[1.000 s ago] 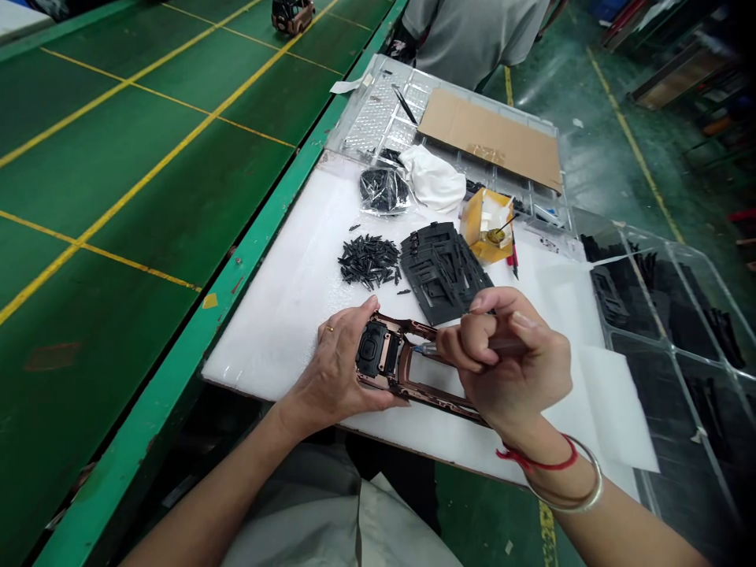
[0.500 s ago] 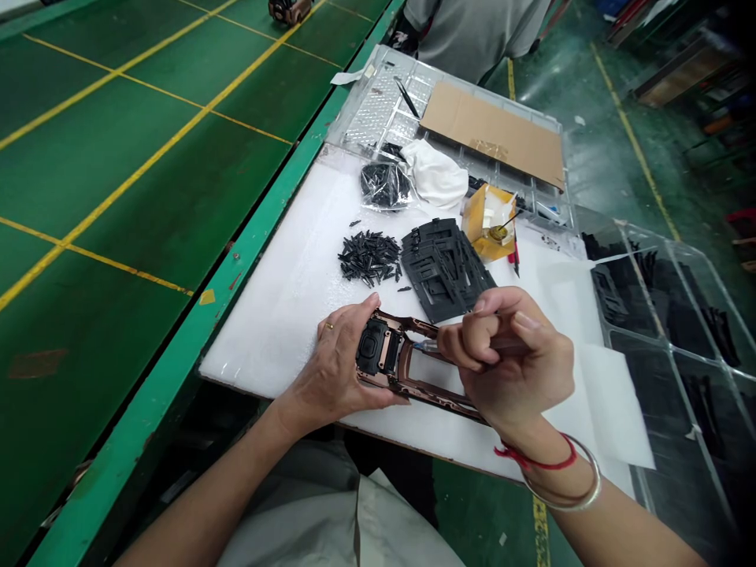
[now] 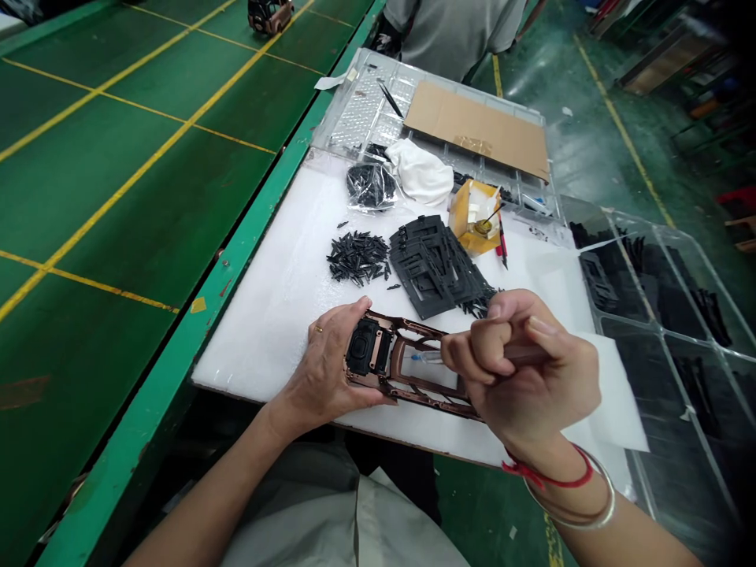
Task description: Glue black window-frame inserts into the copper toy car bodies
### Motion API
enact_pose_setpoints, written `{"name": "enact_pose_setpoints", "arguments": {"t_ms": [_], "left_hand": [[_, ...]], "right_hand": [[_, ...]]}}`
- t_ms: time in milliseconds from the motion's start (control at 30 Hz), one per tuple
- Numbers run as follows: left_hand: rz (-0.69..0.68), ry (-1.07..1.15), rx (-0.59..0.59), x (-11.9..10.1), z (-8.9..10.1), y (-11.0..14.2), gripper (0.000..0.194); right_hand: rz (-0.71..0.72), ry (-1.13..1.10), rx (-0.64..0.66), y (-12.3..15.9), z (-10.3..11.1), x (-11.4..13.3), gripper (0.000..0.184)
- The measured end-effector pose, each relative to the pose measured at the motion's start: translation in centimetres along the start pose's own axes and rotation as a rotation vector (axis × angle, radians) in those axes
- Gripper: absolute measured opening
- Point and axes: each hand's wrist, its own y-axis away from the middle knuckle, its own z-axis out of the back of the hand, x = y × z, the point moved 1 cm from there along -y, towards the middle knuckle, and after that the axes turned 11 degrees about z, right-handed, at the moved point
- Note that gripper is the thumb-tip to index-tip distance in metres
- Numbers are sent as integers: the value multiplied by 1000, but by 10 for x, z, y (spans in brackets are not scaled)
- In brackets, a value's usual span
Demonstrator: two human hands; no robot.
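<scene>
My left hand (image 3: 326, 366) is closed round the left end of a copper-coloured frame (image 3: 413, 370) that lies on the white foam board (image 3: 283, 291); a black square part (image 3: 369, 350) sits in that end. My right hand (image 3: 523, 370) is curled in a fist round a thin clear tool (image 3: 426, 357), its tip pointing left into the frame's opening. Just beyond the frame lie a stack of black flat frames (image 3: 434, 264) and a heap of small black pins (image 3: 357, 258).
Farther back are a bag of black parts (image 3: 369, 186), a white cloth (image 3: 420, 172), a yellow box with a small pot (image 3: 476, 222), cardboard (image 3: 478, 126) on clear trays. Clear trays with black parts (image 3: 655, 315) stand right. A green conveyor (image 3: 118, 173) runs left. Another person (image 3: 454, 27) stands behind.
My right hand and the tool have drawn back a little to the right, out from the black part. My left hand keeps its hold on the frame.
</scene>
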Motion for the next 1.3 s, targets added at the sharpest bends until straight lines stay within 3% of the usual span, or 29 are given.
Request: {"name": "enact_pose_setpoints", "arguments": {"t_ms": [267, 1300], "left_hand": [[-62, 0, -3, 0, 1, 0, 100], [-55, -13, -4, 2, 0, 0, 100]], "right_hand": [[-70, -39, 12, 12, -1, 0, 26], [-101, -46, 42, 13, 1, -7, 24]]}}
